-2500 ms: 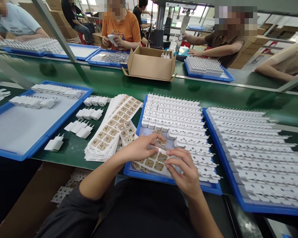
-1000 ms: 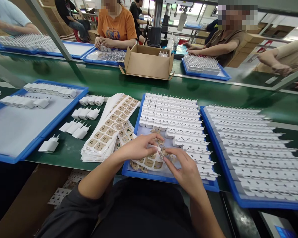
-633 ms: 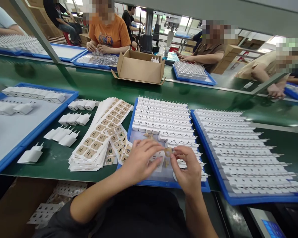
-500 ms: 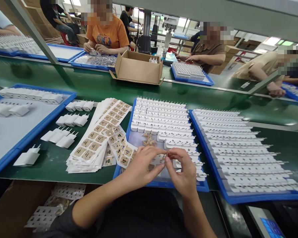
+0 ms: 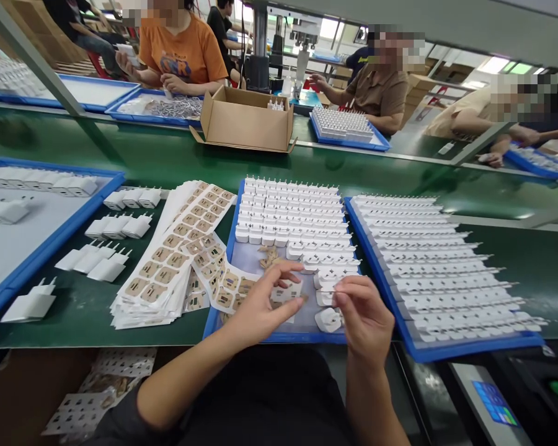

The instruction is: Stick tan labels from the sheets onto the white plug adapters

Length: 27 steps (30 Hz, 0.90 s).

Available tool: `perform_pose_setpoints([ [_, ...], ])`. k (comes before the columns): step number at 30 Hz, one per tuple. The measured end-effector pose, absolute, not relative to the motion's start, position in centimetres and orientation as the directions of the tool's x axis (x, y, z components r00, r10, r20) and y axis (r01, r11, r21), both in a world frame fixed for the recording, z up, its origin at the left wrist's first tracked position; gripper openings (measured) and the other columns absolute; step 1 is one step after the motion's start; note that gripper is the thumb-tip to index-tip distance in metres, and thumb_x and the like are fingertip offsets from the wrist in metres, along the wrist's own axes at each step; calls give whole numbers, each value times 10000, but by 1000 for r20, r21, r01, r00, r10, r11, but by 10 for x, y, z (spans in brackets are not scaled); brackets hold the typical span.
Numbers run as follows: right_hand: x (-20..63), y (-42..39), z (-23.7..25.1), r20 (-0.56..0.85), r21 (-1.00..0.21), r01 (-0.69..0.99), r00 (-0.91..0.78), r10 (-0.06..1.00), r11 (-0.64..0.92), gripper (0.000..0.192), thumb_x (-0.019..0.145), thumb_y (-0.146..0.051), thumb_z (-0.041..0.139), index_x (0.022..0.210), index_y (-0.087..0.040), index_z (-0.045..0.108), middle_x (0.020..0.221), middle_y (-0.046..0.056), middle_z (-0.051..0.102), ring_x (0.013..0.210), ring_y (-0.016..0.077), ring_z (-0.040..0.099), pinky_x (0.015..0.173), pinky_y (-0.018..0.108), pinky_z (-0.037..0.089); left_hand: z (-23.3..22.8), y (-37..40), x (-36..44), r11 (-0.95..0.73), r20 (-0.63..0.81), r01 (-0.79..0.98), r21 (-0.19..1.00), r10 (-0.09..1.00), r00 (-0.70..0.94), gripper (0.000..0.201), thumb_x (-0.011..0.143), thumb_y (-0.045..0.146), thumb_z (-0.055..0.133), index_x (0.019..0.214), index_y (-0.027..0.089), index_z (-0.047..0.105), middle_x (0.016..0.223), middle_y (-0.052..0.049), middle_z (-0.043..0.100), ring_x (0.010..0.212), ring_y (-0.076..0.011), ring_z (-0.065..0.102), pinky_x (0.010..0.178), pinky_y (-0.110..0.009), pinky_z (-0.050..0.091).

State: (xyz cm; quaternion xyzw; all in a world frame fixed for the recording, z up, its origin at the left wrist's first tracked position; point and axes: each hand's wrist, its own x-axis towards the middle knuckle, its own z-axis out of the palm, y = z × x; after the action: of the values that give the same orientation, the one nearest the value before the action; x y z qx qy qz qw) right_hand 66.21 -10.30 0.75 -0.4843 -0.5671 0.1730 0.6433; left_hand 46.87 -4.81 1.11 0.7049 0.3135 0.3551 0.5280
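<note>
Thin piece (image 5: pixel 329 291): at the fingertips of the right hand (image 5: pixel 366 316), by the white adapters (image 5: pixel 328 320) in the near right part of the middle tray (image 5: pixel 307 338); seen edge-on, probably a tan sticker.
Right hand: thumb and forefinger pinched together, apparently on that piece.
Left hand (image 5: pixel 266 303): half open, thumb apart from fingers, over the sticker strip (image 5: pixel 230 290); no firm hold shows.
Sticker strip: runs from beside the sticker stack (image 5: pixel 167 260) over the middle tray's left rim.
Step in hand: seems to be handling one piece among the adapters.
Next move: would call for a light, steady fingertip touch, as the adapters stand close.
Tan scraps (image 5: pixel 270 255): in the middle tray, left of the adapters.
Right tray (image 5: pixel 488 350): more adapter rows.
Worktop (image 5: pixel 88 310): loose adapters (image 5: pixel 105 267) left of the stack.
</note>
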Motion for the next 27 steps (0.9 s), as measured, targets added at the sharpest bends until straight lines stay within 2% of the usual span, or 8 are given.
perform_pose_setpoints([
  [3,674,-109,9,607,-794,330,396,689,510,177,917,-107,695,975,-257,771,889,32,664,788,183,645,652,324,523,-1,-62,495,-441,212,271,855,776,594,480,866,335,745,1294,222,559,1323,-128,629,1202,-315,604,1016,-485,499],
  [7,680,-113,10,616,-788,344,413,671,511,163,907,-120,709,971,-254,777,862,35,688,765,186,643,615,312,510,-18,-82,533,-622,110,466,629,664,740,572,828,440,788,1269,157,560,1206,-154,667,1115,-367,636,946,-554,526],
  [10,680,-114,9,611,-790,362,397,685,495,184,898,-105,710,983,-253,777,859,31,695,762,182,640,624,309,508,-27,-84,542,-610,77,450,653,644,761,403,900,303,710,1246,147,573,1170,-151,683,1092,-344,658,944,-533,539],
  [13,682,-117,7,593,-805,350,427,683,479,180,906,-113,705,990,-255,777,857,26,686,756,176,633,608,294,492,-27,-76,523,-394,90,287,873,708,700,404,877,263,717,1250,183,587,1185,-129,679,1099,-301,660,968,-470,547],
  [16,683,-119,5,543,-840,285,450,709,462,151,918,-150,706,992,-263,776,851,23,675,715,164,611,590,287,486,-20,-64,492,26,-4,-31,999,822,570,480,839,335,757,1276,228,591,1135,-81,670,1028,-237,673,906,-368,575],
  [20,667,-116,4,451,-891,94,283,847,443,130,941,-184,687,999,-268,768,842,24,676,728,162,619,625,281,517,-8,-51,464,428,-219,-443,788,867,448,486,790,400,800,1216,233,636,1034,-41,667,910,-188,675,780,-300,602],
  [24,638,-109,9,391,-920,-10,32,920,392,128,944,-187,682,1001,-266,765,820,25,695,769,166,645,674,271,533,-7,-50,457,513,-247,-572,640,842,479,474,735,378,843,1160,242,681,986,-34,697,883,-192,684,764,-317,613],
  [27,623,-106,14,365,-930,-43,-17,931,364,106,939,-202,690,980,-263,767,839,32,707,776,169,651,677,271,532,-15,-53,454,481,-203,-550,683,848,489,358,764,374,818,1083,247,715,929,-26,704,824,-179,675,715,-278,584],
])
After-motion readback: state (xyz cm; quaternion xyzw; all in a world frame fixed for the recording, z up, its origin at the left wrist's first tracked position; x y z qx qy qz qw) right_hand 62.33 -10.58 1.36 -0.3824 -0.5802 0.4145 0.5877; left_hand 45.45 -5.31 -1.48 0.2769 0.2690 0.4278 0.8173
